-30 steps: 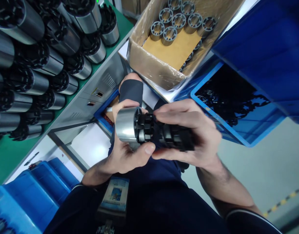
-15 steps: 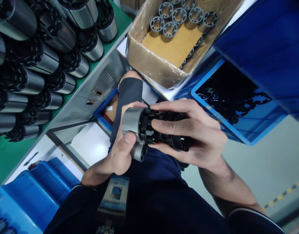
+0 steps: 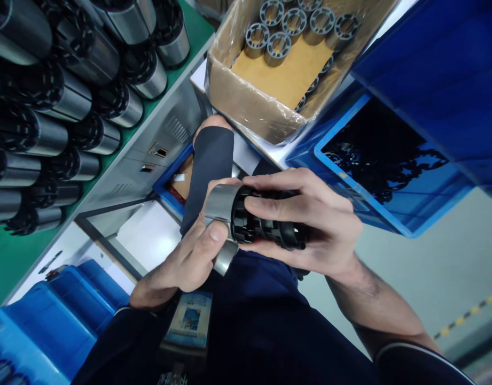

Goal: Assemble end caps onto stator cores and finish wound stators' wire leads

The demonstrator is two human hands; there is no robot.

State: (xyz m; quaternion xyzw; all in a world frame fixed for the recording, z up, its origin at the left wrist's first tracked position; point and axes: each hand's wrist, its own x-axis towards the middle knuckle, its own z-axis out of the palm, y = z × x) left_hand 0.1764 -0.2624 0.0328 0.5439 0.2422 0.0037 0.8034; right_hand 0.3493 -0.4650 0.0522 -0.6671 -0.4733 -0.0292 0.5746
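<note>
Both hands meet in front of the person's dark blue clothing, working on one assembly. The left hand [image 3: 189, 262] is curled around a silver metal cylinder [image 3: 218, 206], thumb pressed on its near side and fingers wrapped behind it, so the cylinder sits firmly in the grip. The right hand [image 3: 321, 224] is closed over a black plastic slotted insert [image 3: 265, 227] — index finger laid along the top, thumb underneath — and the insert's end is seated against, or partly inside, the open end of the cylinder (how deep it goes cannot be told, since the fingers cover the joint).

To the upper left, a green-topped bench [image 3: 13, 256] carries rows of finished stators [image 3: 49, 91], silver bodies with black ends, lying side by side. Above the hands stands a cardboard box [image 3: 246, 107] lined with clear plastic film, holding bare grey stator cores [image 3: 278, 45] set upright on a brown card sheet. To the right of the box, a blue plastic crate [image 3: 390, 219] holds a heap of black plastic parts [image 3: 382, 155]; another blue bin [image 3: 450, 69] overlaps it from above. A further blue crate [image 3: 49, 326] sits at lower left — below the bench — and a badge card [image 3: 189, 318] hangs on the person's front.
</note>
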